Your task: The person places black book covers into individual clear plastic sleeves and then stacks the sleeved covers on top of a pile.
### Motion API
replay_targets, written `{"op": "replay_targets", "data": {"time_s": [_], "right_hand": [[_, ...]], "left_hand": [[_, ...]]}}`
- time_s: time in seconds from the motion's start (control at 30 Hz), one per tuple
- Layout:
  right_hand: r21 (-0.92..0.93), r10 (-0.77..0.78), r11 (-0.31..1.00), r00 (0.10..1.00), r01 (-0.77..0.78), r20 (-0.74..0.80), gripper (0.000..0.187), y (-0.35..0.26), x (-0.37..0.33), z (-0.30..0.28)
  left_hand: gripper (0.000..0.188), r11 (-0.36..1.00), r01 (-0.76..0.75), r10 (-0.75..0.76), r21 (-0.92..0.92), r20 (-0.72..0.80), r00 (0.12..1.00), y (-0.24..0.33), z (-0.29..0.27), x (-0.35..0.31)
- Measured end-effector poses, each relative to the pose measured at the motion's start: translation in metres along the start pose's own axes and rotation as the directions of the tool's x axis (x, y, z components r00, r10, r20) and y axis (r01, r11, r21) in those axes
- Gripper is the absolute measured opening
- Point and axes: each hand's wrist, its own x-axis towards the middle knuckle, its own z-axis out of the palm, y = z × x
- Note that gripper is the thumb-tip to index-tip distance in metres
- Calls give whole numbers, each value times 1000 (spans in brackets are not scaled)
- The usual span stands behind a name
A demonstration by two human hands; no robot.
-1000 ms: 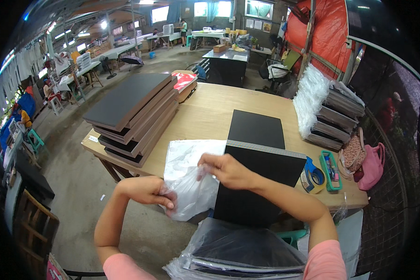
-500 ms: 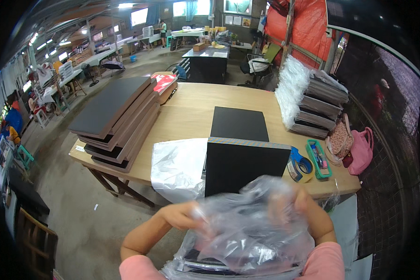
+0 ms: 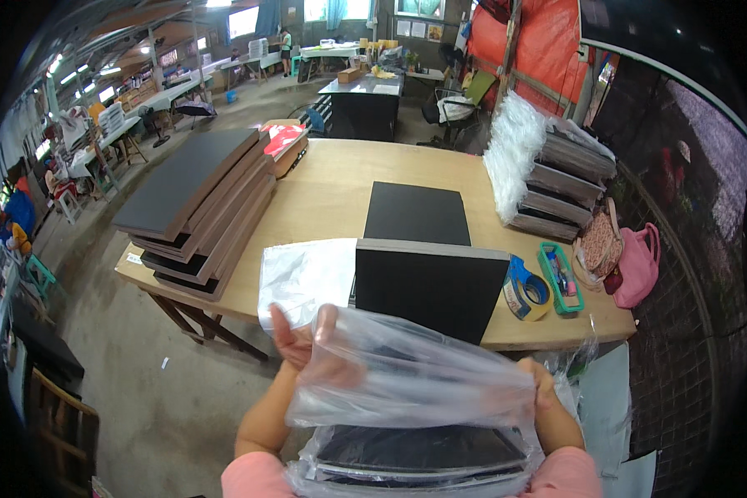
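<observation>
A clear plastic bag point(image 3: 423, 365) is stretched wide between my two hands, in front of my body. My left hand point(image 3: 292, 339) has its fingers spread, partly behind the film at the bag's left end. At the other end, my right hand point(image 3: 543, 383) pinches the bag's edge with closed fingers. Below the bag, close to me, lies a dark flat panel point(image 3: 419, 448) wrapped in clear plastic. Just beyond the bag a black board point(image 3: 432, 290) stands tilted on the table, with another black panel point(image 3: 415, 212) behind it. White sheeting point(image 3: 307, 274) lies beside the board.
The wooden table point(image 3: 349, 166) bears a stack of dark boards point(image 3: 199, 183) at left. Plastic-wrapped panels point(image 3: 560, 183) are piled at far right. Tape rolls point(image 3: 527, 290), a green basket point(image 3: 561, 278) and a pink bag point(image 3: 637, 266) sit at the right edge.
The crumpled plastic bag has been spread out wide between my hands. My left hand has moved up and left with its fingers opening. The wrapped panel beneath shows more.
</observation>
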Motion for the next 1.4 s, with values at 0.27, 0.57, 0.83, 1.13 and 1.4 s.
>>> {"op": "replay_targets", "data": {"time_s": [0.27, 0.57, 0.83, 1.13, 1.4], "right_hand": [[-733, -647, 465, 375, -496, -664, 7, -16, 33, -36], [-721, -706, -209, 612, -661, -356, 45, -25, 70, -21], [-712, -661, -232, 644, -663, -385, 53, -27, 59, -1], [-722, -665, -325, 690, -611, -285, 37, -47, 69, 73], [153, 264, 952, 459, -266, -848, 26, -48, 0, 17]], "left_hand": [[37, -414, 601, 531, 683, -355, 769, 14, -7, 51], [80, -893, 349, 345, 285, -67, 936, 15, 5, 28], [41, -887, 188, 213, 422, 13, 977, 21, 9, 38], [19, -120, 557, -237, 822, -569, 788, 44, 21, 24], [19, 402, 821, -418, 406, -716, 559, 42, -16, 8]]}}
